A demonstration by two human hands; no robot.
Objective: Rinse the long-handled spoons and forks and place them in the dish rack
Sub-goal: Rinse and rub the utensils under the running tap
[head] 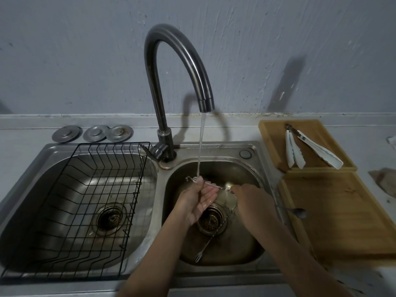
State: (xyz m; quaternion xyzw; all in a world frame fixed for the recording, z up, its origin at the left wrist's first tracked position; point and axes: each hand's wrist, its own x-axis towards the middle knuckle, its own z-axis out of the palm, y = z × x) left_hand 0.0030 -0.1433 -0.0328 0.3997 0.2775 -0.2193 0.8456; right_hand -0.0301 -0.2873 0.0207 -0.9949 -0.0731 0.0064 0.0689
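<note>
Head view: a long-handled utensil point(211, 185) is held under the running stream point(201, 144) from the faucet point(171, 67), above the right basin point(252, 174) of a double sink. Its handle is pinched in the right hand point(252, 200), fingers curled round it, while its head is supported by the left hand point(199, 200), palm upturned, thumb pressed on the metal near the water. The piece lies nearly level, its long axis running left to right with a slight rise toward the left, where the head points; whether it is a spoon or a fork cannot be told through the splash. A second piece, a fork point(214, 232), is seen lying on the basin floor, its axis diagonal across the drain and its tines aimed toward the near-left corner. A spoon point(299, 212) rests on the nearer wooden board point(342, 221) to the right, its bowl pointing right. The black wire dish rack point(85, 200) in the left basin appears to hold no cutlery. By that measure the job is judged barely begun: one item is being rinsed, at least two wait, and none has been racked.
</note>
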